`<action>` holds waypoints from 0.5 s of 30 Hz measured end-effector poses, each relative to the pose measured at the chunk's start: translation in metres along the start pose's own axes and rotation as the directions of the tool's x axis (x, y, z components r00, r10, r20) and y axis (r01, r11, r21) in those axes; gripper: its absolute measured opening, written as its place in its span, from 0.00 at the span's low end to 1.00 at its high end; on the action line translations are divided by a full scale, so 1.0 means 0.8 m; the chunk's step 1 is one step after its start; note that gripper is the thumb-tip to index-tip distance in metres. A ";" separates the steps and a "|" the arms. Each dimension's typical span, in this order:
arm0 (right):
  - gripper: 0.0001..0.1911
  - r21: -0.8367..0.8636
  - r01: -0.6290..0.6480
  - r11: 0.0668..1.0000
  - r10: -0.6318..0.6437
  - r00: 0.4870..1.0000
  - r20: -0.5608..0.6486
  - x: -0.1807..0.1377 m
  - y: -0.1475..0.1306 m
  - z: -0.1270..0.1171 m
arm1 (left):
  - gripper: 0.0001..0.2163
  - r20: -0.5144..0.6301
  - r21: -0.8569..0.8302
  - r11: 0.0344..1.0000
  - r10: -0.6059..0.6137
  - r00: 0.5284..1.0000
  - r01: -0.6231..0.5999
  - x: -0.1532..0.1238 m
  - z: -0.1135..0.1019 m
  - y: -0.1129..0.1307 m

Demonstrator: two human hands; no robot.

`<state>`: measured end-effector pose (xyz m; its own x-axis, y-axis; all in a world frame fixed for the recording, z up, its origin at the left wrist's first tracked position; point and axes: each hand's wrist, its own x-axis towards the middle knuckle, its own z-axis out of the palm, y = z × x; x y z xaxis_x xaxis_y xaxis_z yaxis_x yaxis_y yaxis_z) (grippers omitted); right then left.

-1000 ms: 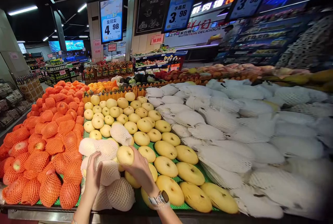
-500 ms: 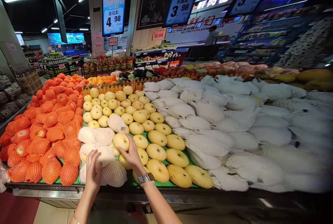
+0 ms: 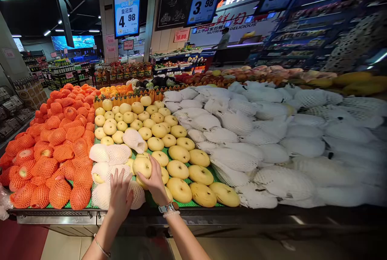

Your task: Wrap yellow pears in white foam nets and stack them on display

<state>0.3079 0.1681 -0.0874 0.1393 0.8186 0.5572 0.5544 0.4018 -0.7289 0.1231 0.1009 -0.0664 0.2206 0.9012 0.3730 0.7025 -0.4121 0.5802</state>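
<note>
A round yellow pear (image 3: 142, 166) sits in my right hand (image 3: 156, 185), thumb in front and fingers curled around its right side. The hand is low over the pear display, with a watch on the wrist. To its left, my left hand (image 3: 120, 191) lies over white foam-netted pears (image 3: 113, 154), fingers stretched out and apart. I cannot tell how firmly it touches the netting. A loose-looking white foam sleeve (image 3: 134, 140) lies just beyond the held pear. Bare yellow pears (image 3: 179, 189) stand in rows on the green mat (image 3: 190, 180) to the right.
Apples in orange foam nets (image 3: 57, 135) are heaped on the left. White-netted fruit (image 3: 266, 163) fills the right side. A low orange fence (image 3: 127, 100) runs behind the pears. The stand's dark front edge (image 3: 193, 213) lies close below my wrists. Price screens (image 3: 127, 8) hang above.
My left hand has shifted right across the netted pears, its fingers now more spread. My right hand still holds the pear. The view has turned slightly, moving the display a little left and up.
</note>
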 end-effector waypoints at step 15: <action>0.37 -0.096 0.118 0.988 -0.107 0.988 0.108 -0.034 -0.015 -0.005 | 0.29 0.034 0.114 0.992 0.051 0.998 -0.054 0.006 0.026 0.018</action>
<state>0.3009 0.1398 -0.0923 -0.0102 0.8102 0.5860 0.6434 0.4539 -0.6165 0.1488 0.1019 -0.0714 0.2790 0.8833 0.3768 0.7621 -0.4424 0.4727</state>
